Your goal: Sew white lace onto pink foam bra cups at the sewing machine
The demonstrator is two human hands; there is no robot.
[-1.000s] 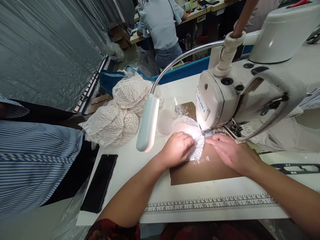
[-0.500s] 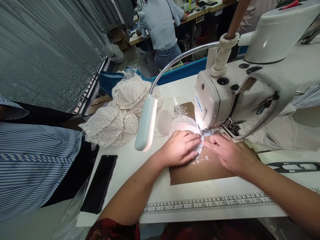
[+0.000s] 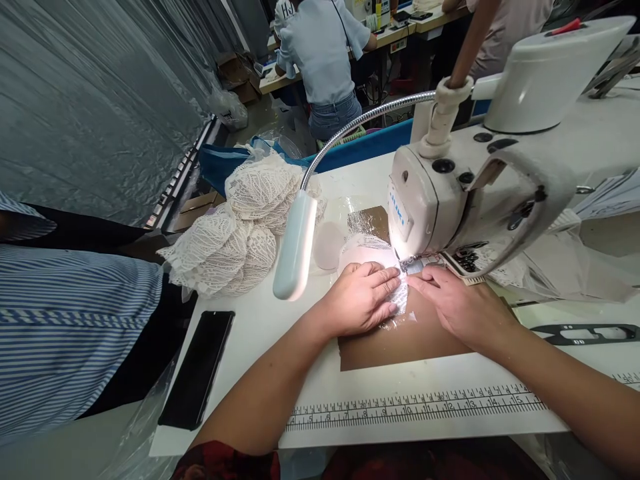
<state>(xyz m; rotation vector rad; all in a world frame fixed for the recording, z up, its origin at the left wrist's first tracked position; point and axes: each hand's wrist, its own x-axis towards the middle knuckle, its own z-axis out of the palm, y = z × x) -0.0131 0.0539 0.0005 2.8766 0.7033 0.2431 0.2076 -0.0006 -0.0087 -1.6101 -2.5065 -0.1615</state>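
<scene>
Under the needle area of a white sewing machine (image 3: 417, 193) lies a pale, rounded fabric piece with a lace edge (image 3: 367, 250). My left hand (image 3: 363, 297) rests flat on it, fingers stretched toward the needle and pressing it down. On the other side, my right hand (image 3: 455, 303) reaches its extended index finger to the piece's edge beside the presser foot. The other right fingers are curled and partly hidden, and the thumb stands apart. Beneath both hands is a brown sheet (image 3: 400, 350) with clear tape on it. My fingertips partly cover the lace near the needle.
Stacked lace pieces (image 3: 210, 250) lie at the left, beside a lamp (image 3: 295, 247) on a bent metal neck. A black phone (image 3: 197, 370) sits at the left edge, thread snips (image 3: 590, 333) at the right. A printed ruler (image 3: 400, 410) runs along the front. Co-workers are nearby.
The fabric piece has shifted and turned slightly under my left hand, showing more lace below my fingers. Both hands stay in nearly the same place, and the view has moved a little.
</scene>
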